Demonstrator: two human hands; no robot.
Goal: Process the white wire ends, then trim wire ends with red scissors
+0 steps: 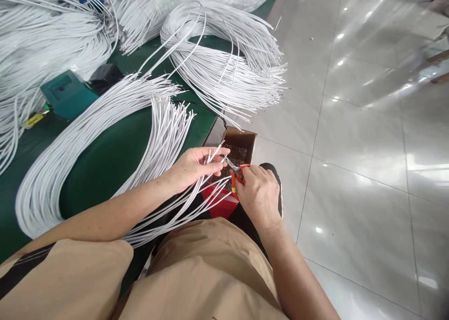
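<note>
Several thin white wires pass through my left hand, whose thumb and fingers are pinched around them near their ends. My right hand grips red-handled pliers, with the metal jaws pointing up and left at the wire tips beside my left fingertips. Whether the jaws touch a wire is too small to tell. More loose white wires hang below my left hand, over my lap. Beneath the pliers is an open cardboard box with small bits inside.
On the green table a large looped bundle of white wires lies left of my hands, and another bundle overhangs the far edge. A teal device and a yellow-labelled item are at the left. Tiled floor spans the right.
</note>
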